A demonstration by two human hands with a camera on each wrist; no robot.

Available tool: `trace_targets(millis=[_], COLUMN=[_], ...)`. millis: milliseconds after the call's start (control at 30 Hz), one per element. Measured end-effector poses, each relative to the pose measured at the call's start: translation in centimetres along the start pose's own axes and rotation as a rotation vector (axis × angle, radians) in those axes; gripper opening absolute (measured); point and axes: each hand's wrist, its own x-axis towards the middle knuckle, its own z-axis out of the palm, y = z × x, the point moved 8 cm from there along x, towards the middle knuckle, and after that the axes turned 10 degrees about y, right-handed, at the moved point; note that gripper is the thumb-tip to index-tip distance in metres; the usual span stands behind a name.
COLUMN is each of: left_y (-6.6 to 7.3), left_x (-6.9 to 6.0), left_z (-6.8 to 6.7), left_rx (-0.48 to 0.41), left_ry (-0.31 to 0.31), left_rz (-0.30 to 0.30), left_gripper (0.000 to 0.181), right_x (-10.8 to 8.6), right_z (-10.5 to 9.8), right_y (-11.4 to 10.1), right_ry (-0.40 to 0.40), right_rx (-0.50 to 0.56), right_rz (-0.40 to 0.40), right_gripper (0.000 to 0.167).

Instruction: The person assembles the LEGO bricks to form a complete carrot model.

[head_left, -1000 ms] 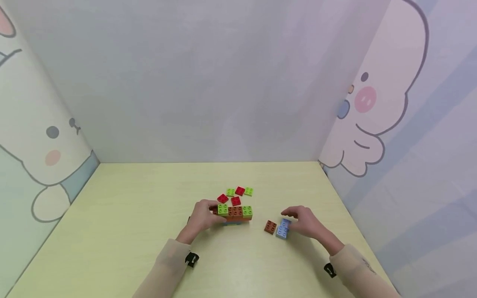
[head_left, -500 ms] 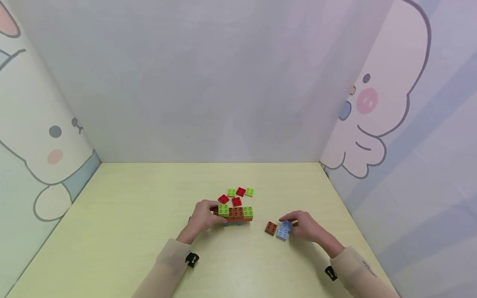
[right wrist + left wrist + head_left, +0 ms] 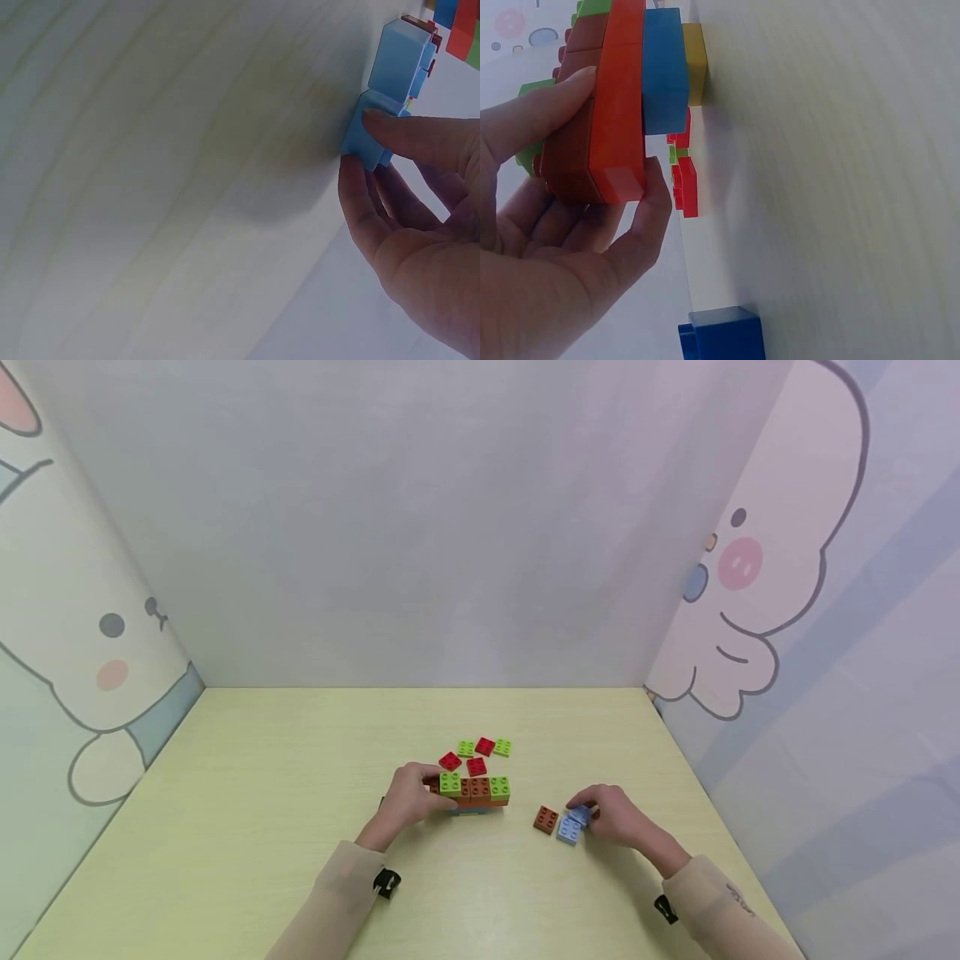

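My left hand (image 3: 411,795) grips the left end of a brick stack (image 3: 480,792) with thumb and fingers. In the left wrist view the stack shows green and brown bricks, an orange-red layer (image 3: 618,97), a blue brick (image 3: 665,71) and a yellow piece (image 3: 695,64) at its base. My right hand (image 3: 617,816) pinches a light blue brick (image 3: 580,814) at its sides. A second light blue brick (image 3: 569,830) touches it at the corner, and in the right wrist view my thumb lies across the pinched brick (image 3: 363,139). Left of these lies a brown brick (image 3: 545,820).
Behind the stack several flat bricks lie on the table (image 3: 300,735), among them a red one (image 3: 476,767) and a green one (image 3: 502,747). A dark blue brick (image 3: 731,335) sits near my left wrist. Printed walls (image 3: 420,527) enclose the table's back and sides.
My right fingers have closed on the light blue brick, which has turned and shifted slightly against the other one. My left hand still grips the stack in the same place.
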Motion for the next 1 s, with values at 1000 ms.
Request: trace_targets(millis=[1000], left_y=[0.3], left_x=[-0.1], left_z=[-0.1], left_rx=[-0.01], left_ry=[0.019], left_rz=[0.02], left_gripper=[0.042], right_x=[4.6], right_z=[-1.7], right_y=[-6.2], right_ry=[0.135], right_rx=[0.149], right_rz=[0.076], right_gripper=[0.032])
